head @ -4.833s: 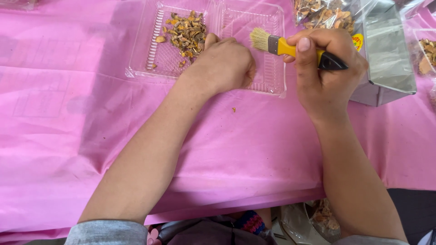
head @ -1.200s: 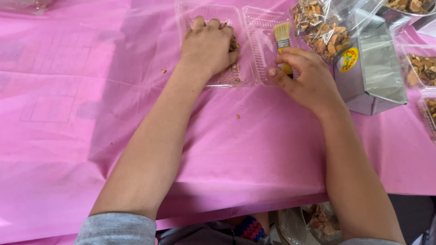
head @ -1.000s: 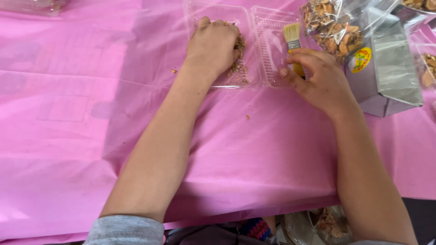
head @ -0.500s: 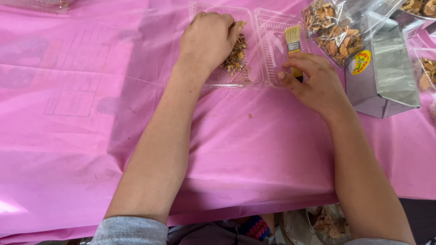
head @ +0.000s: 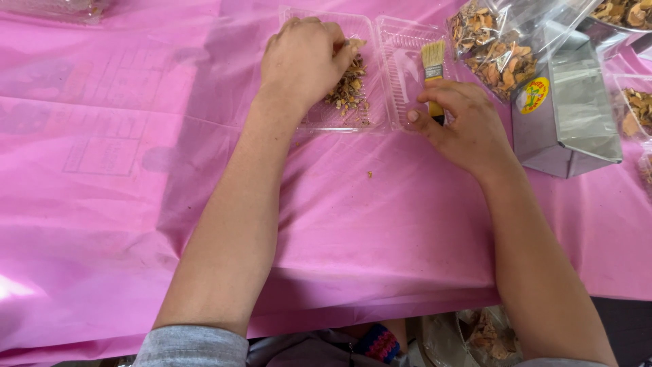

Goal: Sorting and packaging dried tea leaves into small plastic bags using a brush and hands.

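A clear plastic clamshell tray [head: 401,47] lies open at the far middle of the pink table cover. Its left half holds a pile of brown dried pieces [head: 348,92]. My left hand [head: 302,61] rests palm down in that left half, fingers curled over the pieces and touching them. My right hand [head: 462,126] sits at the near edge of the tray's right half and grips the handle of a small yellow paintbrush [head: 433,64]. The bristles point away from me over the empty right half.
A clear bag of brown dried pieces [head: 496,47] lies at the far right, next to a shiny metal box [head: 567,115] with a round sticker. More containers of pieces stand at the right edge. A crumb [head: 370,175] lies on the pink cover [head: 136,170].
The brush has turned from lying sideways in my raised right hand to pointing away over the tray. My left hand slid to the tray's left side, baring the pile.
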